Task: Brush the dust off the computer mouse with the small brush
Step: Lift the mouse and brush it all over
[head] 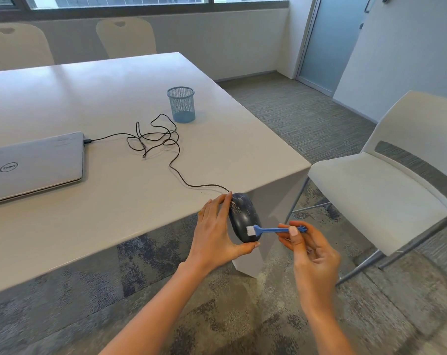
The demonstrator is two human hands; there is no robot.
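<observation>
My left hand (217, 231) holds a dark wired computer mouse (242, 213) just off the table's front right corner, fingers on its left side and thumb under its near end. Pale dust specks show on the mouse's upper left part. My right hand (309, 249) pinches the handle of a small blue brush (268, 229). Its white bristles rest on the near part of the mouse's top.
The mouse's black cable (153, 142) lies in loose loops across the white table (114, 98) and plugs into a closed silver laptop (35, 165) at the left. A blue mesh pen cup (181, 105) stands behind the cable. A white chair (386, 183) sits to the right.
</observation>
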